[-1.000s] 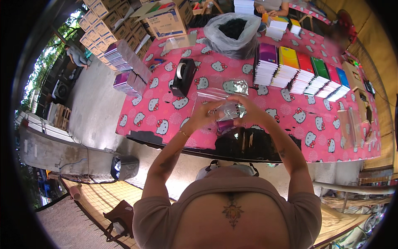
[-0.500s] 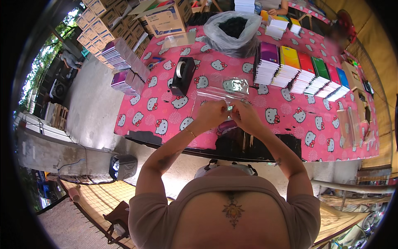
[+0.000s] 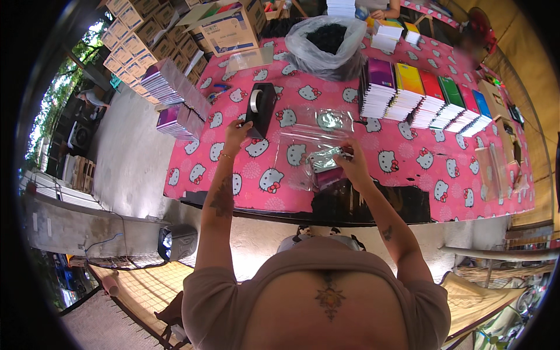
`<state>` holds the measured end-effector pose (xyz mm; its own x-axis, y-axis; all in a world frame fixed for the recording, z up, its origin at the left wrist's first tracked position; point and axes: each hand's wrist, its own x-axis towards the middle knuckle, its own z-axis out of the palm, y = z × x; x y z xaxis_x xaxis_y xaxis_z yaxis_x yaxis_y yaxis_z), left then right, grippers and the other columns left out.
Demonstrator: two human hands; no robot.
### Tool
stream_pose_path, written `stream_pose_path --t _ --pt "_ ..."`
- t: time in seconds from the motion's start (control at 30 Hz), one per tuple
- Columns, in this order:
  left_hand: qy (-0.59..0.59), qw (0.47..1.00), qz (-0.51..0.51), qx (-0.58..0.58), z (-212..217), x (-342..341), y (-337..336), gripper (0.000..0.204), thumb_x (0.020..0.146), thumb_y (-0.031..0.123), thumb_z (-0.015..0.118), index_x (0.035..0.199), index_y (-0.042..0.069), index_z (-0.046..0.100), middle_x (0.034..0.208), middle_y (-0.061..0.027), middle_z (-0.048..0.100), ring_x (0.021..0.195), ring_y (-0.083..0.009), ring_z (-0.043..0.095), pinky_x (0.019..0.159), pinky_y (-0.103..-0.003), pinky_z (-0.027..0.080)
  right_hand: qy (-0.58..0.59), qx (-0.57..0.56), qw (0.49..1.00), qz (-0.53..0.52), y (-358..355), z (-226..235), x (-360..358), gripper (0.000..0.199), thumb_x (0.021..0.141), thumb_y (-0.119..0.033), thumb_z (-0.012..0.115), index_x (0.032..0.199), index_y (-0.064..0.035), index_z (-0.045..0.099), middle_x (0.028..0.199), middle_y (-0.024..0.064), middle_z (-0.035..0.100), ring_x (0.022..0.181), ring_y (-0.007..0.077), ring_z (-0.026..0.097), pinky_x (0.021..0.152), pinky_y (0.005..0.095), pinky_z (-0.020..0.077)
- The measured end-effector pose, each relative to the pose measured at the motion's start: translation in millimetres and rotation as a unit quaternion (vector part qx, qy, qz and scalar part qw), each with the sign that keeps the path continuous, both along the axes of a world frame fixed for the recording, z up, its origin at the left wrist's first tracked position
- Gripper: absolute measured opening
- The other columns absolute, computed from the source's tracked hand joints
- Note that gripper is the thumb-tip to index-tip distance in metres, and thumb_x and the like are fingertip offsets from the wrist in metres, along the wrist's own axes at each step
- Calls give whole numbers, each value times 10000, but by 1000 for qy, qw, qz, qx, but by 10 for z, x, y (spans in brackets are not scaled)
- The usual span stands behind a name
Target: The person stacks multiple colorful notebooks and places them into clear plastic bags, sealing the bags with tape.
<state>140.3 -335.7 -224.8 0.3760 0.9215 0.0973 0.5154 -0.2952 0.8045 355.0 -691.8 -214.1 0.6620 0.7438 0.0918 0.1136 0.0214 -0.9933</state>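
Note:
My left hand [image 3: 236, 133] is at the near end of a black tape dispenser [image 3: 262, 108] with a pale roll. Its fingers are pinched together there; whether tape is between them is too small to see. My right hand [image 3: 352, 161] has closed fingers on the edge of a shiny clear plastic sleeve [image 3: 324, 157]. A purple item, perhaps a notebook [image 3: 329, 177], lies at the sleeve's near end, partly hidden by glare. More clear plastic [image 3: 318, 131] lies flat just beyond.
Purple, yellow, red, green and blue notebook stacks [image 3: 411, 79] stand at the right. A plastic-lined bin [image 3: 326, 44] is behind. Purple wrapped stacks [image 3: 175, 96] and cartons [image 3: 134, 46] are at the left. Another person's hand [image 3: 382, 14] is at the far side.
My hands were together over the plastic sleeve. The left hand has moved away left to the tape dispenser, while the right has shifted slightly right and stays at the sleeve.

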Motion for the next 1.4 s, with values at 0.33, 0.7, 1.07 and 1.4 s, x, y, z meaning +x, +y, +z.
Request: stream_pose_path --t 0.33,0.7,1.07,1.4 --pt "-318 892 4 -321 -239 -159 -226 87 895 112 694 971 70 684 799 -3 648 603 -92 571 526 -256 459 12 -2 1000 -27 -59 4 -15 378 846 -41 720 1176 -67 537 1146 86 542 1086 201 557 864 326 501" --pt "43 788 -601 122 1396 1049 -1406 259 788 263 771 833 15 709 782 -129 714 698 -229 695 651 -356 533 51 -7 998 -46 -71 69 -41 423 818 -59 748 1180 -34 530 1162 106 509 1121 230 560 934 345 486" --pt "147 748 -643 78 39 1465 -1051 240 861 267 745 928 39 715 741 -69 665 699 -151 641 636 -302 506 72 27 997 -6 -72 153 -125 473 846 -69 747 1241 -25 490 1218 109 542 1166 212 541 962 349 470" --pt "122 820 -343 442 818 994 -2654 812 721 458 805 1304 -36 531 1251 -223 598 1126 -373 604 873 -470 517 385 188 899 -92 -604 -963 -312 342 993 -268 597 1263 -64 545 1001 47 627 950 162 623 846 322 522"
